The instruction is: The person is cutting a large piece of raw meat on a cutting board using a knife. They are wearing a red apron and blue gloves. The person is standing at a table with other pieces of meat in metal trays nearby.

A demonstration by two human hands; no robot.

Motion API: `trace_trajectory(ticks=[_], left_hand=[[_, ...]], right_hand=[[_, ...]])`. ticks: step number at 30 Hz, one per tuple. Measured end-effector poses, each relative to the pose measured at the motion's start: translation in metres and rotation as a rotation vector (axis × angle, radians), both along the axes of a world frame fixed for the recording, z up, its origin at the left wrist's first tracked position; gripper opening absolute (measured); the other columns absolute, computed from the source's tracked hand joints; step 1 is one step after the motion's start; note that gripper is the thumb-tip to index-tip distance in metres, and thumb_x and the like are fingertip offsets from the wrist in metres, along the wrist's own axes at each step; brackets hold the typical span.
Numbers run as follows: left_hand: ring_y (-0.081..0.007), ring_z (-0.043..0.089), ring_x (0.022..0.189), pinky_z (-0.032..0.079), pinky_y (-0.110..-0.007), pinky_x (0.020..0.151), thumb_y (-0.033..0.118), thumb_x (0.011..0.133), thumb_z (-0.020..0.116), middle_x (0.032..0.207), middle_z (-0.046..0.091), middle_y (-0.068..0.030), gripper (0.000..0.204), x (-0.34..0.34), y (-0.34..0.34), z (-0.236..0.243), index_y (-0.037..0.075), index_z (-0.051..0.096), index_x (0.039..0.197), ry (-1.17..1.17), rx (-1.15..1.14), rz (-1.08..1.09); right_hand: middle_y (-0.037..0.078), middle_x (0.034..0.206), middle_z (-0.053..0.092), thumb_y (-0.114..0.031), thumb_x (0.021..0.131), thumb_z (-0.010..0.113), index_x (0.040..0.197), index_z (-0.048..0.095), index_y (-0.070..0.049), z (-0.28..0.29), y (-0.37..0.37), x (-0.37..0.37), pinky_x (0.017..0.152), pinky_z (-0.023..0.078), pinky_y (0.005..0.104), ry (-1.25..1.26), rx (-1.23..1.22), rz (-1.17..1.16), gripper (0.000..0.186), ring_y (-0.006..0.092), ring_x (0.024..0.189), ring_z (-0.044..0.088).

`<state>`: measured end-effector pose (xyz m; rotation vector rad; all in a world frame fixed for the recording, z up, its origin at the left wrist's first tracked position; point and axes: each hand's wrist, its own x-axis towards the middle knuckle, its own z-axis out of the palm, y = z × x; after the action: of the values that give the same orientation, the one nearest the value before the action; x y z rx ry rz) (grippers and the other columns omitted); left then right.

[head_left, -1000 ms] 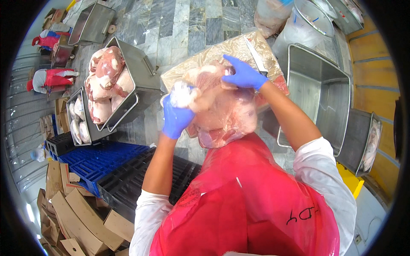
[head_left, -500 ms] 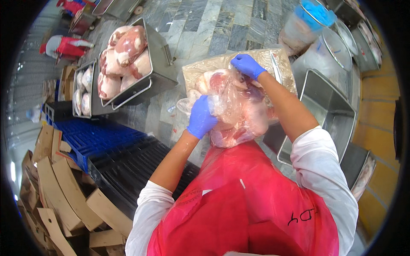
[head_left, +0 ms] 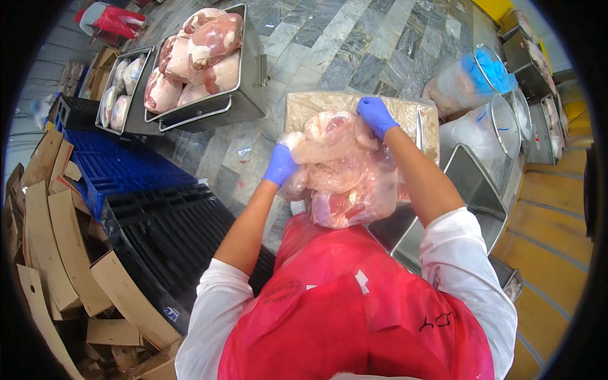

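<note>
A clear plastic bag of raw pale and red meat (head_left: 348, 196) lies on a board covered in brownish wrap (head_left: 307, 101) in front of my red apron. My left hand (head_left: 279, 164), in a blue glove, is closed on bunched plastic of the bag at its left side. My right hand (head_left: 375, 117), also gloved, pinches the plastic near the board's far edge. A knife (head_left: 418, 130) lies along the board's right side, partly behind my right forearm.
Steel tubs of meat (head_left: 256, 73) stand left, with smaller packs (head_left: 118, 112) beside them. Pallets (head_left: 136, 164) and flattened cardboard (head_left: 63, 240) lie lower left. A steel tub (head_left: 475, 190), clear bag-lined bins (head_left: 475, 126) and more tubs are right. A co-worker (head_left: 111, 22) is upper left.
My right hand has gone from spread fingers to a closed grip. My left hand holds the bag's plastic slightly farther from my body. The view has shifted, moving surroundings about.
</note>
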<state>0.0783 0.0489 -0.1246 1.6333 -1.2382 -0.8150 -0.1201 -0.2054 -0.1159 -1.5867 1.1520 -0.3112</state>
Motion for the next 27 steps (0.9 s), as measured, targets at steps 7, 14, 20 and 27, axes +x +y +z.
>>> trace_trajectory(ticks=[7, 14, 20, 27], left_hand=[[-0.0163, 0.063, 0.111, 0.051, -0.033, 0.097, 0.017, 0.096, 0.066, 0.125, 0.069, -0.0042, 0.039, 0.033, -0.023, -0.003, 0.002, 0.064, 0.132, 0.711, 0.369, -0.139], [-0.0204, 0.068, 0.089, 0.054, -0.037, 0.083, 0.018, 0.086, 0.076, 0.100, 0.074, -0.0093, 0.024, 0.012, -0.113, 0.039, 0.002, 0.072, 0.104, -0.239, 0.159, -0.128], [-0.0161, 0.062, 0.089, 0.052, -0.034, 0.079, 0.008, 0.084, 0.075, 0.098, 0.069, -0.0080, 0.024, -0.033, -0.114, 0.119, -0.002, 0.069, 0.105, 0.027, 0.021, 0.013], [-0.0147, 0.062, 0.086, 0.052, -0.032, 0.074, 0.000, 0.082, 0.070, 0.097, 0.069, -0.0051, 0.020, -0.043, -0.069, 0.143, -0.002, 0.070, 0.102, 0.342, -0.105, 0.023]], right_hand=[[0.000, 0.059, 0.038, -0.009, 0.085, 0.057, 0.058, 0.045, -0.013, 0.035, 0.028, -0.043, 0.055, 0.028, 0.0311, -0.756, 0.438, -0.388, 0.030, 0.0134, 0.055, 0.034], [0.003, 0.056, 0.035, -0.006, 0.084, 0.053, 0.055, 0.037, -0.013, 0.029, 0.031, -0.067, 0.052, 0.025, 0.0338, -1.061, 0.823, -0.622, 0.034, 0.0180, 0.052, 0.031], [0.006, 0.055, 0.034, -0.006, 0.082, 0.049, 0.054, 0.034, -0.013, -0.012, 0.006, -0.107, 0.050, 0.030, 0.0348, -1.018, 0.609, -0.860, 0.033, 0.0205, 0.049, 0.032], [0.006, 0.053, 0.032, -0.005, 0.080, 0.046, 0.054, 0.034, -0.014, -0.001, 0.003, -0.124, 0.049, 0.030, 0.0377, -1.155, 0.846, -1.069, 0.030, 0.0219, 0.047, 0.031]])
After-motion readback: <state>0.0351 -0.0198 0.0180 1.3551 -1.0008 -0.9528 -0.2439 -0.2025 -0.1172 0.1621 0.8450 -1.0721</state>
